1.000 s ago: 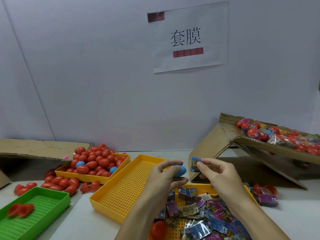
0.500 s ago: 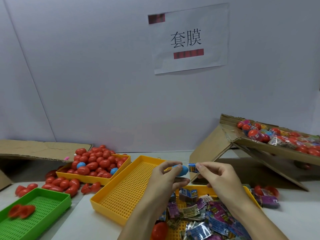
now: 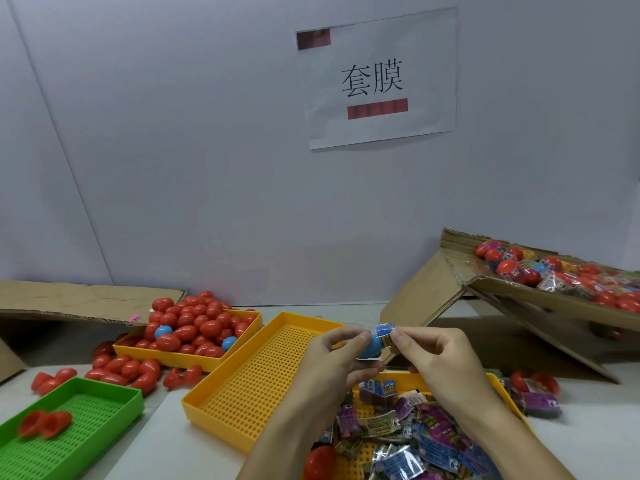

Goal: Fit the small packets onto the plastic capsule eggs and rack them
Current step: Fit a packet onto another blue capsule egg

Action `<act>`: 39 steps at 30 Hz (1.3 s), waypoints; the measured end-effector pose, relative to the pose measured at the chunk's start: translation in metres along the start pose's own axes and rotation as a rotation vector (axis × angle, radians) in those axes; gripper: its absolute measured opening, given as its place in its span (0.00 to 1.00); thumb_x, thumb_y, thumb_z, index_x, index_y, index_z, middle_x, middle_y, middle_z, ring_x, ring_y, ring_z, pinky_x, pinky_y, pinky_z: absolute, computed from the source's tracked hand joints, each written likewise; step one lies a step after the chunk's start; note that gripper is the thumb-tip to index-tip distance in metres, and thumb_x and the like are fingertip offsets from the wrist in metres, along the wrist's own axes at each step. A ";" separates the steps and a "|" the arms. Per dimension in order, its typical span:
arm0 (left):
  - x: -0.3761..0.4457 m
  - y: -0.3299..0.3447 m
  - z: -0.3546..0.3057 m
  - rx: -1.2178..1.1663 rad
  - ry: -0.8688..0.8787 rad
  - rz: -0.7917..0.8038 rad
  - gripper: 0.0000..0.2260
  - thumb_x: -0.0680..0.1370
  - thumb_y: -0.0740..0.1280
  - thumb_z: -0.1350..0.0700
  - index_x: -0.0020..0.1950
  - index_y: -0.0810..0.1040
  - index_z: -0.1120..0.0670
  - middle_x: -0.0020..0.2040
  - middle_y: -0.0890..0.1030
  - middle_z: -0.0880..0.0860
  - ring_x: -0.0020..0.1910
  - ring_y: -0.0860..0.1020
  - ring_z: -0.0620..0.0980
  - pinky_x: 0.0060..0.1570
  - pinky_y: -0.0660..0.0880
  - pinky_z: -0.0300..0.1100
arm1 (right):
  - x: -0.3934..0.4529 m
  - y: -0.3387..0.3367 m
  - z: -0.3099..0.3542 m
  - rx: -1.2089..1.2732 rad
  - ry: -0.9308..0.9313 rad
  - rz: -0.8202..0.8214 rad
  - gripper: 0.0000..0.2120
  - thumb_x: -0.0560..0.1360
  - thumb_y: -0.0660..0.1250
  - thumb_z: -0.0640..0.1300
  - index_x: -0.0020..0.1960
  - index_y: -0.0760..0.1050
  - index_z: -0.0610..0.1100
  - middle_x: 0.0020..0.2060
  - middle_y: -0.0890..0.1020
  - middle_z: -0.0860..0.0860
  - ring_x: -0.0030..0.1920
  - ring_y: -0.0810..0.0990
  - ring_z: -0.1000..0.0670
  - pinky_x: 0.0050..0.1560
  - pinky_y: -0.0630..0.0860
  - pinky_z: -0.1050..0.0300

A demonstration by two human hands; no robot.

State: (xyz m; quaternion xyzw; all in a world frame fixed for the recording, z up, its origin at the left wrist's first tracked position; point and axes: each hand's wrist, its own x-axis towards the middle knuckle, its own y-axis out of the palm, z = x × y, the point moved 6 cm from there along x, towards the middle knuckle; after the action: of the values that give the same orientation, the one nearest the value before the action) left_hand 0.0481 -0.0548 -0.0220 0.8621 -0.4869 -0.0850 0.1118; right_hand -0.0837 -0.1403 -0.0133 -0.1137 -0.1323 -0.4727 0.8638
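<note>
My left hand (image 3: 332, 367) grips a blue capsule egg (image 3: 372, 347) above the table's middle. My right hand (image 3: 440, 358) pinches a small blue packet (image 3: 384, 335) that sits against the egg's top end. Below my hands, a yellow tray (image 3: 498, 386) holds a heap of small packets (image 3: 408, 434) and one red egg (image 3: 320, 462). Another yellow tray (image 3: 194, 355) at the left is piled with red eggs (image 3: 194, 323) and two blue ones. A sloping cardboard rack (image 3: 554, 299) at the right carries several eggs with packets on them.
An empty yellow perforated tray (image 3: 256, 386) lies in the middle. A green tray (image 3: 69, 427) at the front left holds red capsule halves. Loose red eggs (image 3: 121, 368) lie on the table. Cardboard (image 3: 69, 301) lies at the left, and a paper sign (image 3: 377, 77) hangs on the wall.
My right hand has brought the blue packet left, from apart from the egg to touching its top end. My left hand has kept holding the egg almost in place.
</note>
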 end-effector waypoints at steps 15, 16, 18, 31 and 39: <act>0.001 0.006 0.003 -0.137 -0.054 0.153 0.18 0.69 0.76 0.60 0.55 0.80 0.66 0.50 0.84 0.65 0.48 0.85 0.62 0.40 0.82 0.40 | 0.000 0.001 0.000 0.008 -0.041 -0.045 0.08 0.75 0.71 0.39 0.50 0.84 0.50 0.43 0.87 0.58 0.47 0.84 0.61 0.44 0.77 0.71; 0.002 0.006 0.004 -0.131 -0.053 0.148 0.18 0.68 0.77 0.60 0.55 0.80 0.66 0.50 0.84 0.65 0.48 0.85 0.62 0.40 0.82 0.41 | -0.001 0.001 0.000 0.008 -0.044 -0.043 0.08 0.75 0.71 0.39 0.50 0.84 0.51 0.42 0.87 0.58 0.47 0.84 0.61 0.44 0.77 0.71; 0.002 0.005 0.005 -0.127 -0.053 0.140 0.17 0.67 0.77 0.60 0.54 0.81 0.65 0.50 0.84 0.66 0.48 0.85 0.63 0.40 0.82 0.41 | -0.001 0.002 0.001 0.001 -0.051 -0.041 0.09 0.75 0.71 0.39 0.49 0.84 0.52 0.43 0.87 0.59 0.48 0.83 0.61 0.44 0.77 0.71; 0.002 0.008 0.000 -0.120 0.043 0.138 0.08 0.73 0.73 0.66 0.51 0.83 0.64 0.55 0.81 0.69 0.50 0.84 0.65 0.42 0.82 0.41 | -0.002 0.002 0.003 0.000 -0.039 -0.056 0.10 0.74 0.71 0.37 0.50 0.84 0.51 0.43 0.87 0.56 0.49 0.85 0.57 0.50 0.82 0.61; 0.002 0.011 -0.002 -0.197 0.075 0.191 0.09 0.68 0.75 0.68 0.47 0.85 0.63 0.47 0.85 0.63 0.51 0.84 0.63 0.44 0.82 0.40 | -0.003 0.002 0.006 0.022 -0.075 -0.057 0.14 0.74 0.71 0.35 0.46 0.83 0.55 0.41 0.87 0.58 0.45 0.85 0.58 0.42 0.79 0.69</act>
State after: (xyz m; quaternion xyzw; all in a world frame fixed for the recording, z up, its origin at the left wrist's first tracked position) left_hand 0.0413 -0.0620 -0.0171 0.7993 -0.5515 -0.0888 0.2216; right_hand -0.0842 -0.1354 -0.0086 -0.1178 -0.1729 -0.4909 0.8457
